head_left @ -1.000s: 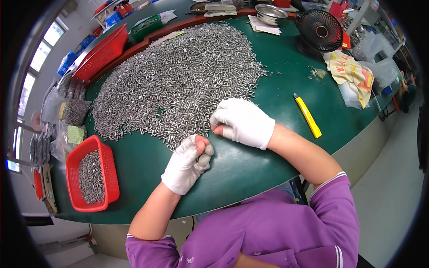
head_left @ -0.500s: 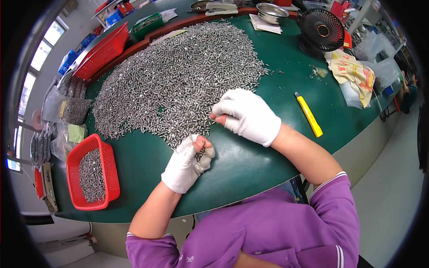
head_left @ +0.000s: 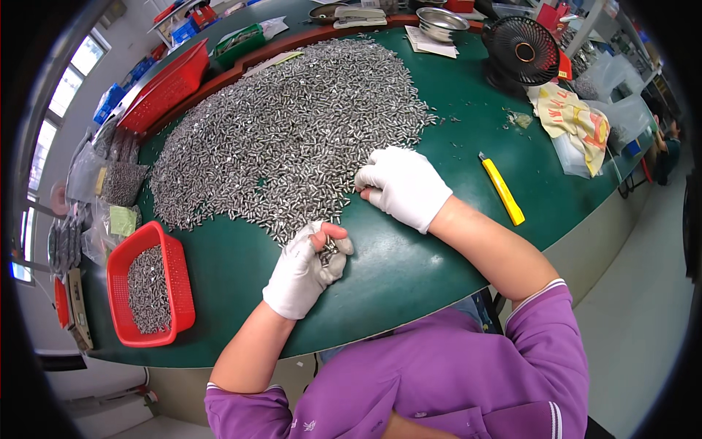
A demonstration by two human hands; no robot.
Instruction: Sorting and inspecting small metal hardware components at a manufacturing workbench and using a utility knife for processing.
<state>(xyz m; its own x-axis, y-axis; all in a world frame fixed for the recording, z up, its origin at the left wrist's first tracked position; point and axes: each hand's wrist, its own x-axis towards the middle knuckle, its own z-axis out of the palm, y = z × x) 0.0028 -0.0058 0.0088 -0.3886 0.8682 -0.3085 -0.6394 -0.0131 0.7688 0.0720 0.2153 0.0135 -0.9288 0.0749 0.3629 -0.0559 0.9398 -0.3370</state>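
Note:
A wide heap of small silver cylindrical metal parts [head_left: 292, 124] covers the green tabletop in front of me. My left hand [head_left: 303, 271], in a white glove with bare fingertips, is curled palm-up at the heap's near edge. Several of the metal parts lie in its cupped fingers, with the thumb bent over them. At the heap's right near edge, my right hand [head_left: 407, 188], gloved the same way, is palm-down with thumb and fingers drawn together. Whatever its fingertips may pinch is hidden. To the left stands a red plastic basket [head_left: 186, 300] partly filled with the same parts.
A yellow utility knife [head_left: 502, 190] lies to the right. Beyond it are a black fan [head_left: 522, 51], a printed yellow cloth [head_left: 574, 121] and plastic bags. Metal bowls [head_left: 442, 23] stand at the back; another red basket [head_left: 164, 88] and bagged parts [head_left: 123, 181] line the left.
My right hand has shifted slightly right, and its fingertips have curled further in at the heap's edge. The left hand stays in place, its thumb now lying straighter over the parts.

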